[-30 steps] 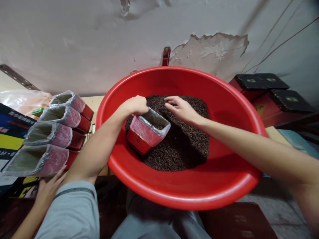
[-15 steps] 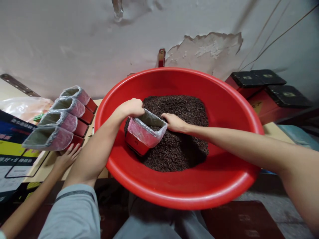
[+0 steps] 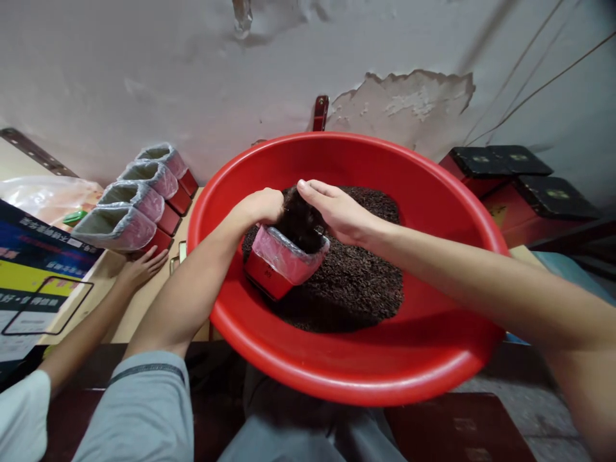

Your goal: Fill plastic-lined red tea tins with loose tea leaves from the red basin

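Note:
A red tin lined with a clear plastic bag [image 3: 283, 263] rests tilted in a large red basin [image 3: 356, 378], on a heap of dark dried leaves [image 3: 360, 276]. My left hand [image 3: 264, 206] is closed on the tin's far left rim, bag edge included. Over the tin's opening, my right hand [image 3: 334, 208] is cupped with its thumb raised, and a dark mass of leaves [image 3: 301, 221] drops from it into the bag. The loose leaves hide the tin's inside and part of my right fingers.
Several bag-lined red tins [image 3: 115, 226] stand in a row at the left, with another person's hand [image 3: 144, 266] at the nearest. Red tins with black lids [image 3: 553, 196] stand at the right. A wall [image 3: 192, 77] rises behind the basin.
My right hand has risen from the leaves beside the tin to above its opening, bringing leaves. My left hand keeps its hold. The row of tins and the other person's hand appear higher and further right.

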Tool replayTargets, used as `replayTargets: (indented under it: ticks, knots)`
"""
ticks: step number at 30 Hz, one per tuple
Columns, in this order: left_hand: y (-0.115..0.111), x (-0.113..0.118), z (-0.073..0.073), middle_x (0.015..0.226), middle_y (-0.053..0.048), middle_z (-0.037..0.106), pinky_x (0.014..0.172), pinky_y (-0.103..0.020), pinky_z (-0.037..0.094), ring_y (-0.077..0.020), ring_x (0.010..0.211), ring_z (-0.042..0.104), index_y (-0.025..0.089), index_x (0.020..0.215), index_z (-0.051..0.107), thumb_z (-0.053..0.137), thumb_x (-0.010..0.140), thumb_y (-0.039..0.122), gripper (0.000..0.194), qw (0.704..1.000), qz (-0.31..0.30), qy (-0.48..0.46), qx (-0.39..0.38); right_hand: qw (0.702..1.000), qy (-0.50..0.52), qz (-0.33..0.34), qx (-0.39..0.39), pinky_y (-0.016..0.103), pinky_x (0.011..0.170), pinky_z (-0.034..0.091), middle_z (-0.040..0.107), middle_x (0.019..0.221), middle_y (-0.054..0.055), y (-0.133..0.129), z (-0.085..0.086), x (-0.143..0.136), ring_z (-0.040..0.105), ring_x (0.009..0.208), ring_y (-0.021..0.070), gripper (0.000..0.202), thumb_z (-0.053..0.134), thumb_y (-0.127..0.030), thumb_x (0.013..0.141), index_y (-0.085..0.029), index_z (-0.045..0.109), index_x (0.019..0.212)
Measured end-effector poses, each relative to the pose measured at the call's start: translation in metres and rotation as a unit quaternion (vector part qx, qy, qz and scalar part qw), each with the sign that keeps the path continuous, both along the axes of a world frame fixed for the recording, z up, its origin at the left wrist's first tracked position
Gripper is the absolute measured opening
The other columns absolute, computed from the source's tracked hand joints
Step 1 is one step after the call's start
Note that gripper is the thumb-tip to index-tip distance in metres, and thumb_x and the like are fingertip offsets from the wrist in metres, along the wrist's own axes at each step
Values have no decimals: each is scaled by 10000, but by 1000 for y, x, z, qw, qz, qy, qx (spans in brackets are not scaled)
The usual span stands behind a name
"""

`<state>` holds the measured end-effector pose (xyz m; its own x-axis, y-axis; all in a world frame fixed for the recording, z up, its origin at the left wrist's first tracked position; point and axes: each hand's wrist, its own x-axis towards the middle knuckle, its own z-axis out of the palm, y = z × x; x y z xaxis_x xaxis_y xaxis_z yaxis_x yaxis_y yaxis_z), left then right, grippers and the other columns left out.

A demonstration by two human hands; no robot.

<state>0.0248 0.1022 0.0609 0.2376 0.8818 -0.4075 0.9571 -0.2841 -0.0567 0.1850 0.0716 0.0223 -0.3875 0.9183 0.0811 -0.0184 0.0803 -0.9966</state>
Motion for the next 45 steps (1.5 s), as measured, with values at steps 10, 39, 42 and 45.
replayTargets:
  ticks: [10,39,42,45]
  knots:
    - [3,-2,-3,990,-173,815,726,-286,581,-270,851,774,91,1088,822,566,789,228,417,1000,7,6,-2,889,-450,-41,73,525,1322,255,248,1770,169,39,-83,56,264,1631,363,730,496,-579,1032,-199,407,1648]
    - [0,-2,1,1084,-168,814,749,-235,568,-249,927,784,108,1116,802,557,845,238,388,1000,5,10,1,997,46,-56,-17,367,855,583,714,942,34,-2,-9,-7,688,946,208,560,514,-808,932,-254,582,979]
    - [1,-3,0,1033,-178,815,728,-258,573,-257,870,781,90,1101,805,559,823,236,400,1000,6,2,-3,998,-23,-42,40,429,983,562,751,1117,89,10,-19,8,687,1087,235,567,475,-766,968,-227,637,1035]
    - [3,-3,-1,1004,-164,817,686,-248,554,-247,840,775,102,1080,809,571,796,252,400,1000,1,7,-1,958,-250,-63,123,491,1170,450,671,1408,155,31,-41,41,592,1348,295,523,545,-630,993,-193,676,1250]
